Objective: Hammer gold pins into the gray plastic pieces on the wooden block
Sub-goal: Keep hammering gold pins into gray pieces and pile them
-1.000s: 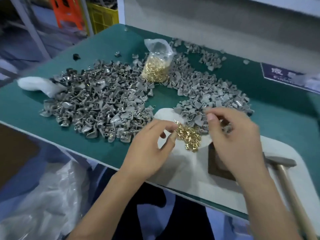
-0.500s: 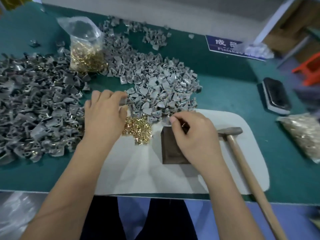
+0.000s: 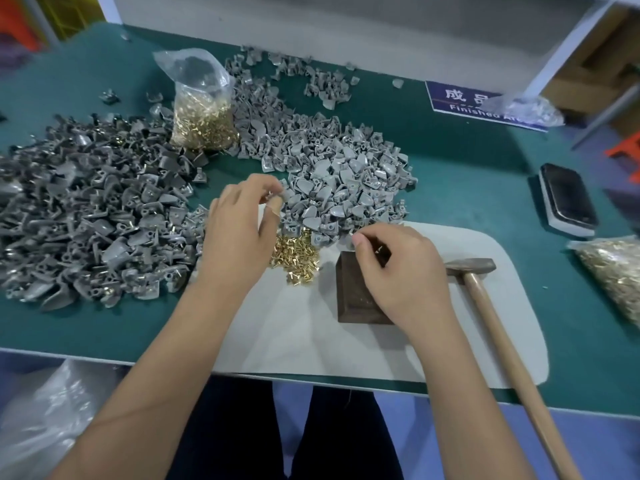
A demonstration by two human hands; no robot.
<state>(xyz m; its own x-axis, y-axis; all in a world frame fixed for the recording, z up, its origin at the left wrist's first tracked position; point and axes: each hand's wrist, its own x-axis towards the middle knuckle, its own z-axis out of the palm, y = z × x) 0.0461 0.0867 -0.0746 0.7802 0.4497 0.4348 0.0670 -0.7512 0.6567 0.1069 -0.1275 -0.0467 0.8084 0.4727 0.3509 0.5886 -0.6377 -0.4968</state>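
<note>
Green workbench mat (image 3: 467, 188) under a white shelf, with a pale work pad (image 3: 294, 341) at the near edge. The view has swung right and down since a second ago, centring the bench. The left hand (image 3: 239, 233) has moved off the loose gold pins (image 3: 294, 254), which now lie just right of its thumb, and up to the near edge of the light gray plastic pieces (image 3: 346, 188); its fingertips pinch a small gray piece there. The right hand (image 3: 398, 271) has dropped from that pile onto the wooden block (image 3: 360, 292), fingers curled, pinching gold pins at the fingertips over the block's far edge. Whether a gray piece already sits on the block is hidden by the hand. The hammer (image 3: 474, 268) lies untouched just right of the right knuckles. The darker gray heap (image 3: 86, 216) is left of the left hand. Judgement: loading stage, with a pin ready and a piece coming, no strike yet.
</note>
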